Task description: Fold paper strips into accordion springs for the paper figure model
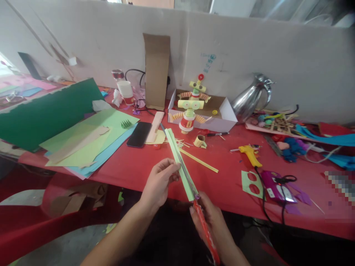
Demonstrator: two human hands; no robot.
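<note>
Between the thumb and fingers of my left hand (161, 181) is a long, narrow strip of light green paper (175, 153), held slanting over the table's front edge. My right hand (209, 214) grips a pair of scissors (204, 227) with red handles. The scissor blades lie lengthwise along the strip, partly hidden by the paper. Beyond the strip, a thin yellow paper strip (199, 160) rests on the red table. Small paper scraps and a little tan cup (200, 141) lie near it.
Two paper-cup figures (187, 120) stand by an open white box (222, 120). A phone (140, 134) and coloured paper sheets (80, 136) are at left. To the right are a yellow glue gun (251, 155), its cord, a purple box (277, 188) and a metal jug (251, 98).
</note>
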